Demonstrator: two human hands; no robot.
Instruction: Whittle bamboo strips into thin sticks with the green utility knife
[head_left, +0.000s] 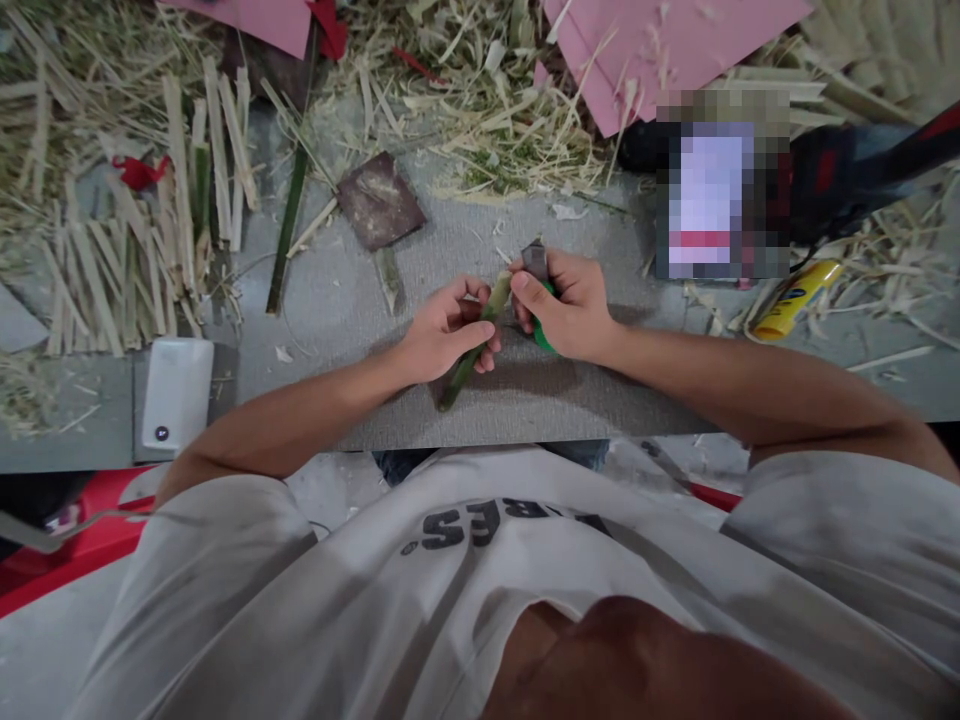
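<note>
A short green strip of bamboo [469, 365] is gripped in my left hand [442, 335], the thumb lying across it. It slants from lower left to upper right, and its upper end is pale and peeled. Close beside that end, my right hand [577, 305] is closed around a green-handled knife [545, 335]. A broad grey part shows above the fingers; how the edge lies is hidden by them. Behind my hands, a square brown piece [381, 200] lies on the grey table [337, 420], with a short bamboo offcut [388, 280] just below it.
Many split bamboo strips [97, 280] are piled at the left, near a white power bank [178, 390]. Shavings [495, 140] and pink sheets [607, 60] cover the back. A yellow tube [796, 298] and a blurred-out phone-like screen [709, 200] are at the right.
</note>
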